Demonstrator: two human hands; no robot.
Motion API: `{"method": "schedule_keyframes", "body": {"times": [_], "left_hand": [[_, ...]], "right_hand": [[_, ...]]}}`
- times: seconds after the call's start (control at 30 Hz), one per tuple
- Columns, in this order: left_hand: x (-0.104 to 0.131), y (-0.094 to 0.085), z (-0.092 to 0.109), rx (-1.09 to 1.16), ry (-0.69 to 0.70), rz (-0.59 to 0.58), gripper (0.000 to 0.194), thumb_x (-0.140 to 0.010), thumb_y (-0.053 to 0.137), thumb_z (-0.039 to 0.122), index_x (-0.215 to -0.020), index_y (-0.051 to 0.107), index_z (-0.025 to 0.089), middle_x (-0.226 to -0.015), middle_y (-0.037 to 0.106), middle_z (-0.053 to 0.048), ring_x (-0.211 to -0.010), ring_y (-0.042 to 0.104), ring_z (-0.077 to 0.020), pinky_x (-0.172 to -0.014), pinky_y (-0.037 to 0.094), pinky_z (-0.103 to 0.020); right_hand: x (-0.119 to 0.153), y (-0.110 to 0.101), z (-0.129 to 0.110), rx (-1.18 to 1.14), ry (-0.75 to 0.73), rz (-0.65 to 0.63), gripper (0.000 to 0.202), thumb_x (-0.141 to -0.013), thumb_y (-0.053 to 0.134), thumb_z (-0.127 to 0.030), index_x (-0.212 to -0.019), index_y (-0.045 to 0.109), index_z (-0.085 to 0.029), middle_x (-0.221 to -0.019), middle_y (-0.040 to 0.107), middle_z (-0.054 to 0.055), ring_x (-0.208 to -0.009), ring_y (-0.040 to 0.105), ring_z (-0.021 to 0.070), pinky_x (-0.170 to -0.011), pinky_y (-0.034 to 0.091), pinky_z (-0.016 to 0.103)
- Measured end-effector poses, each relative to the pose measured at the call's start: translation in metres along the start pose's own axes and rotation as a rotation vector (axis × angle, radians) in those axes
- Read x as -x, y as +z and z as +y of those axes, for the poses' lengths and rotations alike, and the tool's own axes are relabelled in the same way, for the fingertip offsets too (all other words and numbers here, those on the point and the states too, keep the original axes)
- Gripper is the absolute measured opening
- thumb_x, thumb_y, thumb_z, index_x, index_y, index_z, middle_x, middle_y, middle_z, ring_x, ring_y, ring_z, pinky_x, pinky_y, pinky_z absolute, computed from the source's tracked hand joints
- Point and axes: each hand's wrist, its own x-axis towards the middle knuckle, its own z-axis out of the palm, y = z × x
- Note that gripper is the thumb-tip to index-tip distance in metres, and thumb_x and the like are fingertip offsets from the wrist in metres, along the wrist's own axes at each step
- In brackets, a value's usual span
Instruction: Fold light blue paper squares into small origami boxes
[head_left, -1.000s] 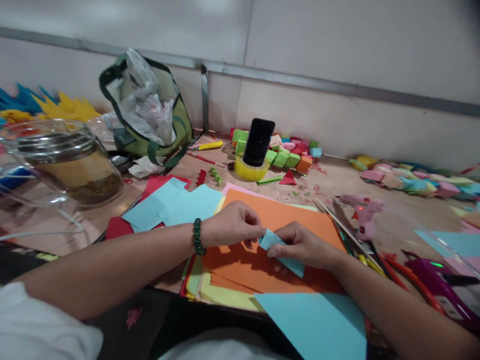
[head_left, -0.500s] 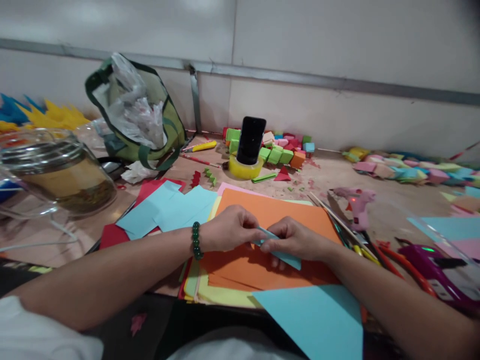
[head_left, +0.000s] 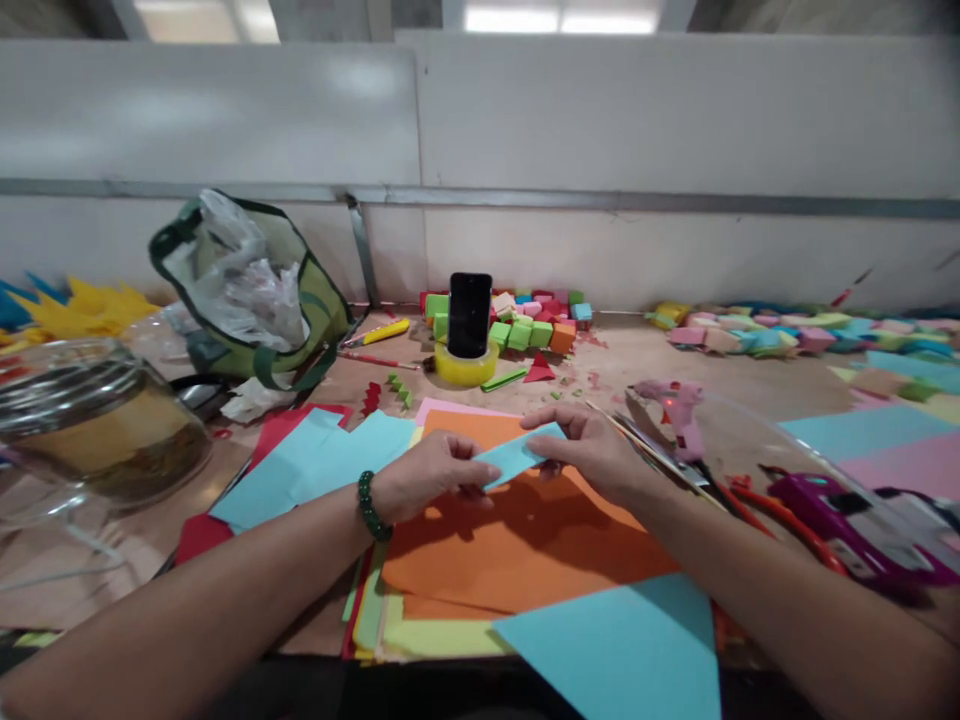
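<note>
Currently, left hand [head_left: 431,472] is pinching the eight-o'clock end and right hand [head_left: 596,452] the two-o'clock end of a light-blue paper strip [head_left: 516,458] over orange sheets [head_left: 525,545], pink hot-glue gun [head_left: 681,408] lying at two o'clock, handling seemingly calling for light, even pressure.

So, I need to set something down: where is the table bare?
Best is the table patch between the pink glue gun and the paper shapes behind it. A narrow strip shows between the jar and red paper. Crowded: around the orange handles and purple device.
</note>
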Motion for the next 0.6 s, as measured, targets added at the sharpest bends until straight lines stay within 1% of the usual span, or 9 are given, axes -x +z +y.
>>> {"method": "schedule_keyframes", "body": {"times": [0.07, 0.1, 0.17, 0.23, 0.33, 0.4, 0.47, 0.53, 0.6], "left_hand": [[0.003, 0.002, 0.001, -0.014, -0.058, -0.153, 0.033, -0.066, 0.077, 0.038, -0.079, 0.062, 0.012, -0.066, 0.066, -0.002, -0.065, 0.068, -0.0154, -0.047, 0.043, -0.015], [0.005, 0.003, 0.001, -0.015, -0.062, -0.220, 0.034, -0.068, 0.076, 0.040, -0.083, 0.062, 0.012, -0.072, 0.068, -0.004, -0.067, 0.069, -0.0161, -0.048, 0.044, -0.016], [0.007, 0.006, 0.000, -0.004, -0.039, -0.299, 0.036, -0.073, 0.071, 0.044, -0.085, 0.063, 0.011, -0.080, 0.070, -0.008, -0.067, 0.068, -0.0149, -0.051, 0.047, -0.017], [0.007, 0.008, -0.002, 0.036, -0.016, -0.314, 0.038, -0.075, 0.069, 0.046, -0.085, 0.063, 0.011, -0.077, 0.070, -0.008, -0.062, 0.067, -0.0128, -0.056, 0.049, -0.019], [0.005, 0.008, -0.006, 0.138, 0.027, -0.293, 0.038, -0.074, 0.071, 0.045, -0.090, 0.062, 0.012, -0.072, 0.068, -0.005, -0.058, 0.064, -0.0112, -0.058, 0.049, -0.019], [0.004, 0.007, -0.008, 0.187, 0.052, -0.292, 0.038, -0.074, 0.071, 0.045, -0.093, 0.062, 0.013, -0.074, 0.068, -0.005, -0.057, 0.064, -0.0109, -0.057, 0.048, -0.019], [0.003, 0.008, -0.009, 0.203, 0.064, -0.311, 0.039, -0.075, 0.070, 0.045, -0.097, 0.062, 0.013, -0.076, 0.069, -0.006, -0.056, 0.064, -0.0109, -0.057, 0.048, -0.019], [0.003, 0.009, -0.009, 0.195, 0.075, -0.334, 0.039, -0.076, 0.069, 0.045, -0.098, 0.062, 0.014, -0.078, 0.070, -0.007, -0.056, 0.064, -0.0107, -0.057, 0.048, -0.019], [0.003, 0.010, -0.009, 0.176, 0.098, -0.338, 0.037, -0.077, 0.068, 0.045, -0.094, 0.062, 0.013, -0.077, 0.070, -0.007, -0.056, 0.063, -0.0101, -0.057, 0.048, -0.019]], "right_hand": [[0.006, 0.005, -0.006, 0.093, -0.012, -0.029, 0.040, -0.067, 0.070, -0.030, -0.103, 0.058, -0.015, -0.059, 0.061, -0.004, -0.046, 0.058, 0.0102, -0.046, 0.048, 0.021], [0.010, 0.008, -0.008, 0.140, -0.025, -0.044, 0.041, -0.068, 0.069, -0.027, -0.106, 0.057, -0.016, -0.056, 0.058, -0.006, -0.045, 0.056, 0.0094, -0.044, 0.045, 0.020], [0.017, 0.013, -0.012, 0.206, -0.073, -0.052, 0.041, -0.070, 0.066, -0.023, -0.108, 0.055, -0.017, -0.052, 0.054, -0.008, -0.044, 0.052, 0.0081, -0.042, 0.041, 0.018], [0.021, 0.016, -0.012, 0.178, -0.134, -0.052, 0.042, -0.073, 0.066, -0.025, -0.112, 0.053, -0.018, -0.054, 0.055, -0.007, -0.046, 0.052, 0.0084, -0.044, 0.042, 0.019], [0.023, 0.016, -0.012, 0.011, -0.217, -0.078, 0.051, -0.074, 0.070, -0.028, -0.120, 0.049, -0.018, -0.072, 0.064, -0.001, -0.061, 0.061, 0.0124, -0.059, 0.052, 0.025], [0.023, 0.013, -0.012, -0.064, -0.257, -0.095, 0.050, -0.075, 0.070, -0.028, -0.120, 0.051, -0.018, -0.079, 0.066, 0.002, -0.071, 0.064, 0.0144, -0.068, 0.053, 0.029], [0.023, 0.011, -0.013, -0.102, -0.280, -0.090, 0.039, -0.077, 0.067, -0.027, -0.114, 0.058, -0.017, -0.078, 0.066, 0.002, -0.072, 0.065, 0.0138, -0.070, 0.054, 0.028], [0.023, 0.009, -0.015, -0.126, -0.281, -0.076, 0.029, -0.077, 0.067, -0.028, -0.103, 0.064, -0.016, -0.074, 0.067, 0.001, -0.066, 0.064, 0.0125, -0.066, 0.054, 0.027], [0.024, 0.009, -0.017, -0.123, -0.267, -0.060, 0.023, -0.076, 0.068, -0.031, -0.091, 0.067, -0.014, -0.070, 0.067, 0.002, -0.059, 0.064, 0.0118, -0.061, 0.054, 0.026]]}}
